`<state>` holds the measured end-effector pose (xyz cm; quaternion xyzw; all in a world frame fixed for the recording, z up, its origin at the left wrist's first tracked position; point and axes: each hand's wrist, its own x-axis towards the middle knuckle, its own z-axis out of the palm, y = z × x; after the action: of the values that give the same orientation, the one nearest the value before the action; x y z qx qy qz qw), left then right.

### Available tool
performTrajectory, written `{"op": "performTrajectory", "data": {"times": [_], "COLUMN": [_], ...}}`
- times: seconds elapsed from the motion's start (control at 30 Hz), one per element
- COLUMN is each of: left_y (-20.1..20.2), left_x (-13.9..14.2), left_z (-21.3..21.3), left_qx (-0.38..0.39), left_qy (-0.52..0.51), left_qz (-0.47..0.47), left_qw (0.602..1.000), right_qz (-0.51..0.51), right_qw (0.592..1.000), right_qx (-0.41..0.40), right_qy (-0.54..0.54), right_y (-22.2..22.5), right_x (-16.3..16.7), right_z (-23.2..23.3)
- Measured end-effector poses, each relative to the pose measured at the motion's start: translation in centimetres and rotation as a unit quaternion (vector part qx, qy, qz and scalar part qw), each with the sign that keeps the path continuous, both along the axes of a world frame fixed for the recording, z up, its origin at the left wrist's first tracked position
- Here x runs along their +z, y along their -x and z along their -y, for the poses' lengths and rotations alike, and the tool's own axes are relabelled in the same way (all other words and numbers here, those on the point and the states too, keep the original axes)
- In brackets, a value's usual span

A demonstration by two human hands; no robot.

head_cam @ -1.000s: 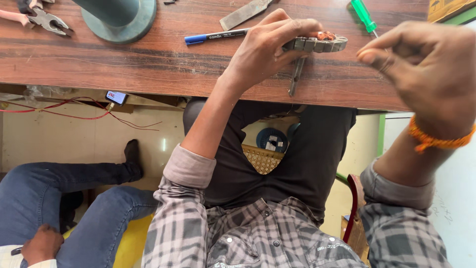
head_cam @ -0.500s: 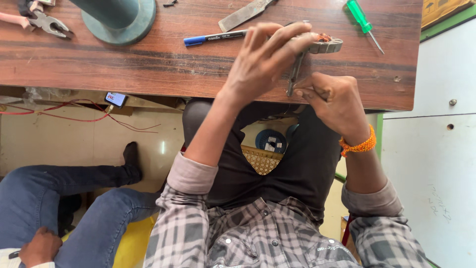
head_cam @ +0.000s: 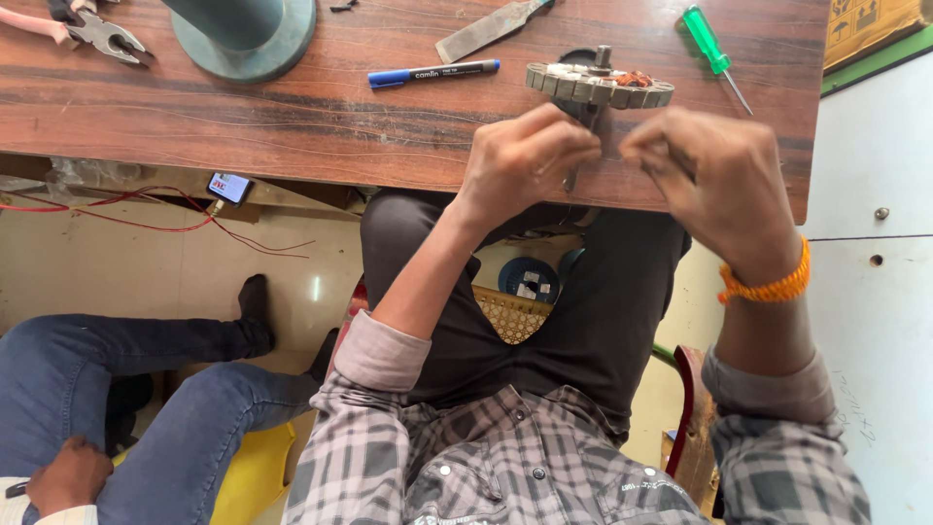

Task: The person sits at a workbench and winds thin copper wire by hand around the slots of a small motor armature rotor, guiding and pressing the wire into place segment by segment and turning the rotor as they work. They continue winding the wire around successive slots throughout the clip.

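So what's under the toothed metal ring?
The toothed metal ring sits on a shaft above the wooden table. Left hand and right hand cover the shaft's lower end; that part is hidden.

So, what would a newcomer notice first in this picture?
Probably the two hands: the left hand and right hand meet at the near edge of the wooden table, just below a round toothed metal stator with some copper winding. Beyond lie a blue pen and a green screwdriver; another person's jeans show at lower left.
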<state>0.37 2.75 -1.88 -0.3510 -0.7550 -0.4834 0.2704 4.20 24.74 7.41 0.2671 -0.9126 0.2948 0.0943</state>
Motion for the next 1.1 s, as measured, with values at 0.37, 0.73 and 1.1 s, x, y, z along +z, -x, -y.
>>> {"op": "performTrajectory", "data": {"times": [0.37,0.73,1.1], "left_y": [-0.2,-2.7,5.0], "left_x": [-1.2,1.0,3.5], "left_z": [-2.1,-3.8,1.1], "left_qx": [-0.056,0.103,-0.054], "left_qy": [-0.259,-0.206,0.152], "left_qz": [0.316,0.330,-0.049], "left_qw": [0.911,0.916,0.986], "right_qz": [-0.018,-0.005,0.121], "right_qw": [0.998,0.999,0.976], "right_qx": [-0.007,0.008,-0.145], "right_qy": [-0.062,0.032,0.112], "right_y": [7.4,9.9,4.2], "right_x": [0.5,-1.6,3.6], "right_z": [1.9,-1.8,-2.4]}}
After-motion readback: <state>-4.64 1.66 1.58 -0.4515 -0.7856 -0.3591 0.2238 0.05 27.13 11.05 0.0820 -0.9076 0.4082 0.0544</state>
